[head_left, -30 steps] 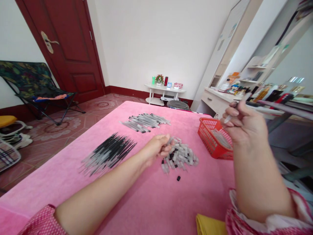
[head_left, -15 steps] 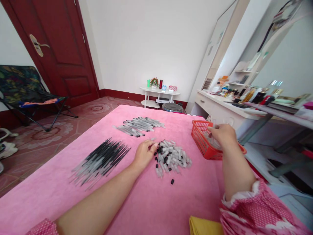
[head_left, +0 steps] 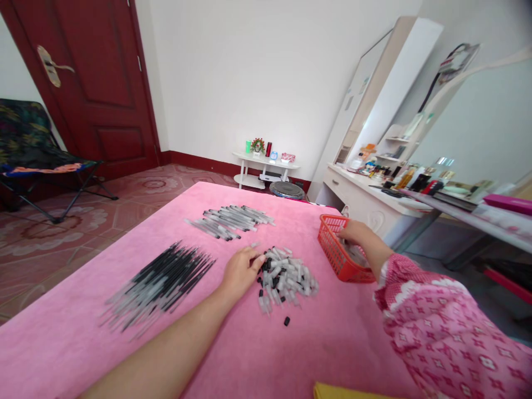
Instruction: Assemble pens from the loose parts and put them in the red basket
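My left hand (head_left: 240, 271) rests on the pink cloth (head_left: 249, 354) at the left edge of a pile of clear pen caps and small black pieces (head_left: 288, 277). Its fingers are bent, with a gap between thumb and forefinger, and nothing shows between them. Over on the right, my right hand (head_left: 358, 235) reaches down into an orange-red plastic basket (head_left: 332, 252). Clear pieces lie in the basket; the right fingertips are hidden among them. Black pen refills (head_left: 166, 282) lie in a bundle left of my left forearm. Clear pen barrels (head_left: 233, 219) are spread farther back.
One black piece (head_left: 286, 321) lies apart, in front of the pile. A folded yellow cloth (head_left: 344, 391) is at the near edge. Right of the table stands a white dressing table (head_left: 366, 191) with bottles. A folding chair (head_left: 37, 160) stands by the red door (head_left: 100, 94).
My right hand has gone lower and deeper into the basket. My left hand stays at the pile's edge. The whole view has shifted slightly.
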`<action>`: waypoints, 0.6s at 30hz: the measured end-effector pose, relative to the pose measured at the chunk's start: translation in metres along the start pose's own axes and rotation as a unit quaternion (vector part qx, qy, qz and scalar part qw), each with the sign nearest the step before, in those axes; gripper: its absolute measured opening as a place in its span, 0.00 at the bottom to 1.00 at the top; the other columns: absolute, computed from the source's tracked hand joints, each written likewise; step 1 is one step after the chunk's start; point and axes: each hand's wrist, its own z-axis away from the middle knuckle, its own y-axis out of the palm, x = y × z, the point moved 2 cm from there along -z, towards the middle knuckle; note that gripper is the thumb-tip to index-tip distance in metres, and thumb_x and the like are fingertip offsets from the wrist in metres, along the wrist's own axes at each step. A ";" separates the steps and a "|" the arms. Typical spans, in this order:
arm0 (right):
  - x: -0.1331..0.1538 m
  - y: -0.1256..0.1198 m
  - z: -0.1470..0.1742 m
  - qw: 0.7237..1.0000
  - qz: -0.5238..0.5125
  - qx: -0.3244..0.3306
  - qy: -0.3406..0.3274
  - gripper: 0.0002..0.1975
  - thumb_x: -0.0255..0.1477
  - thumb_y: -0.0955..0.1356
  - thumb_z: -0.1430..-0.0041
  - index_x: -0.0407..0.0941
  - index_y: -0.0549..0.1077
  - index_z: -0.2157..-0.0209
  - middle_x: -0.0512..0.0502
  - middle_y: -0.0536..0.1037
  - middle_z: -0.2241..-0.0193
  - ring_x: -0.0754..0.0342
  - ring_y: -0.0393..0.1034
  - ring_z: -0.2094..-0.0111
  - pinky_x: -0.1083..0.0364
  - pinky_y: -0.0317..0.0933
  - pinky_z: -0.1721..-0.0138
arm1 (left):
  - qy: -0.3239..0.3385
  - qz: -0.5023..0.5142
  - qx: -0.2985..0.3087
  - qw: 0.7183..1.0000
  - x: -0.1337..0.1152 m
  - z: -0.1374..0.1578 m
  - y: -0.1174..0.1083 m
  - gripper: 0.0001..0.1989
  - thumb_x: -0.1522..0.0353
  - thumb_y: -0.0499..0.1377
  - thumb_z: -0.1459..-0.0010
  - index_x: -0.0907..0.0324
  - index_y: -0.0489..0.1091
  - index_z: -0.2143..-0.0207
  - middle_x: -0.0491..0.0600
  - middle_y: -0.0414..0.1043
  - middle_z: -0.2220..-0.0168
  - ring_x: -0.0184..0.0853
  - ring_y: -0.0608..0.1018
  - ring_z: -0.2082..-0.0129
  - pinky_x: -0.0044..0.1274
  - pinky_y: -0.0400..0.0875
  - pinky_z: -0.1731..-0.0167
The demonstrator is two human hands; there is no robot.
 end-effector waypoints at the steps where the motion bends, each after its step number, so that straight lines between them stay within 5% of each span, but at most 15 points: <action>1: -0.002 0.000 -0.001 1.000 0.007 0.012 0.009 0.04 0.23 0.68 0.62 0.41 0.75 0.80 0.41 0.74 0.81 0.49 0.70 0.74 0.57 0.59 0.74 | 0.001 0.000 0.000 1.000 0.000 0.000 0.000 0.15 0.64 0.50 0.42 0.59 0.74 0.71 0.50 0.71 0.70 0.36 0.72 0.65 0.25 0.64 0.65; 10: -0.044 -0.018 0.020 0.989 0.061 0.117 0.072 0.14 0.34 0.68 0.57 0.40 0.70 0.88 0.40 0.71 0.85 0.51 0.67 0.79 0.55 0.56 0.77 | 0.011 0.001 0.006 1.000 -0.001 0.000 0.002 0.14 0.64 0.50 0.41 0.59 0.73 0.72 0.49 0.72 0.70 0.36 0.72 0.63 0.25 0.64 0.62; 18: -0.009 -0.023 0.040 0.999 -0.040 0.009 0.015 0.15 0.41 0.66 0.51 0.42 0.74 0.76 0.44 0.75 0.78 0.55 0.69 0.76 0.58 0.55 0.77 | 0.009 0.021 0.013 1.000 -0.003 0.000 0.000 0.15 0.64 0.49 0.42 0.59 0.73 0.72 0.50 0.73 0.69 0.38 0.72 0.57 0.27 0.64 0.58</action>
